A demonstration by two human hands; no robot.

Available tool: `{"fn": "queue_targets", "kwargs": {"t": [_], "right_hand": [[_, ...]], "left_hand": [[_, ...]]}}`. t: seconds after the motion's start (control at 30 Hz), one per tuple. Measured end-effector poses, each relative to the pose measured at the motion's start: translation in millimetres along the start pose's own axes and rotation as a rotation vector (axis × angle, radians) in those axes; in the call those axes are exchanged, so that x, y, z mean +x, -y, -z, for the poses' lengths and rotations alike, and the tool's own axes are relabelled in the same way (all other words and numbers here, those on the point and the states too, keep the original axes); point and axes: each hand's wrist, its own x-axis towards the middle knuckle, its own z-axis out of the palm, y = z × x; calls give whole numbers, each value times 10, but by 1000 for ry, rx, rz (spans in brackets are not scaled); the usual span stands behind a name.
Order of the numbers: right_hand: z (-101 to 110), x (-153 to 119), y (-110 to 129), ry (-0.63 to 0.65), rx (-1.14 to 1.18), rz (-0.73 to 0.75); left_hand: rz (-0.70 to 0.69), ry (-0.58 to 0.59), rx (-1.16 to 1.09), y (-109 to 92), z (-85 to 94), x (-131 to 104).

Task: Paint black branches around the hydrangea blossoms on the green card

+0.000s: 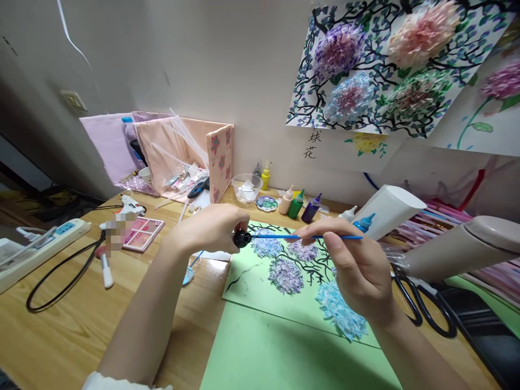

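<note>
My left hand (215, 227) is closed around a small black paint bottle (240, 239), tipped so that its mouth points right. Between the fingers of my right hand (353, 265) is a thin blue paintbrush (276, 236), held level, with its tip at the bottle's mouth. Below both hands lies a green sheet of paper (247, 290) with black painted branches and textured flowers. A purple flower (286, 275) sits near its middle, and a turquoise flower (341, 311) is partly under my right hand.
Paint bottles in green (297, 205) and purple (311, 208) stand behind the paper, beside a small palette (267, 203) and a clear bowl (246, 187). Black scissors (422, 309) and a grey tumbler (463, 252) are at the right. A power strip (44, 252) lies left.
</note>
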Motion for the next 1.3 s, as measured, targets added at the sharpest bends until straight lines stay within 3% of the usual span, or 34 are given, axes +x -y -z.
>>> {"fn": "queue_targets", "kwargs": {"t": [0.43, 0.63, 0.83, 0.9, 1.1, 1.3], "right_hand": [[-32, 16, -12, -177, 50, -68], [-43, 26, -2, -149, 45, -60], [-3, 34, -14, -245, 24, -47], [6, 35, -48, -201, -35, -50], [-131, 25, -176, 116, -141, -176], [-355, -46, -270, 218, -75, -333]], "left_hand": [[15, 16, -6, 1, 26, -13], [11, 14, 30, -8, 11, -4], [75, 39, 11, 33, 55, -40], [112, 28, 27, 63, 87, -68], [149, -12, 63, 160, 144, -141], [149, -5, 62, 187, 150, -164]]}}
